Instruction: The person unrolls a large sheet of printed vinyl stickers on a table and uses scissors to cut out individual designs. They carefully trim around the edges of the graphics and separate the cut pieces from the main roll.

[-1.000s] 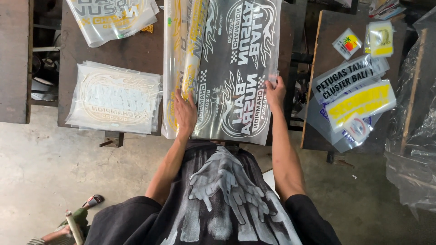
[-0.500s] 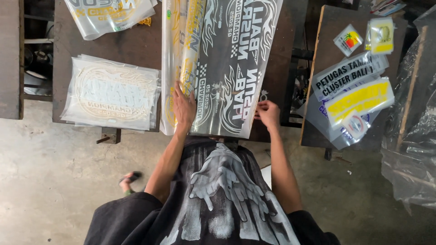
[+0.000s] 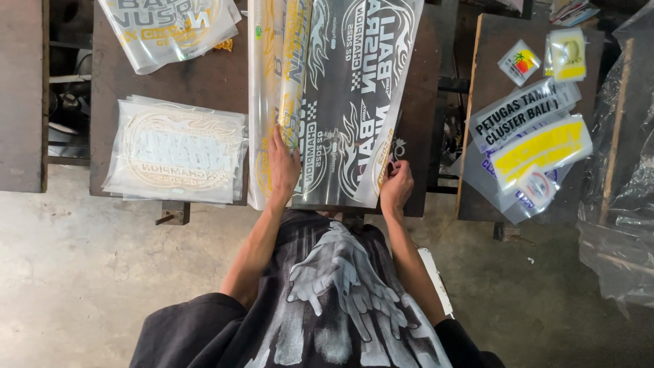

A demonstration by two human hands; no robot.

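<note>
A long clear plastic film (image 3: 340,88) printed with white and yellow lettering and flame shapes lies over a dark garment (image 3: 415,136) on a press table. My left hand (image 3: 283,167) presses flat on the film's near left part, fingers apart. My right hand (image 3: 396,187) pinches the film's near right corner, which is lifted and curled off the garment. A black printed shirt on my body fills the bottom of the head view.
A stack of clear printed films (image 3: 177,150) lies on the dark table (image 3: 197,82) at left, another film (image 3: 170,24) behind it. At right, a second table (image 3: 504,48) carries several printed stickers (image 3: 531,136). Crumpled clear plastic (image 3: 623,204) hangs far right. Concrete floor (image 3: 88,286) below.
My right hand has slid down and left along the film's right edge to its near corner and peeled that edge up. My left hand stays pressed on the film.
</note>
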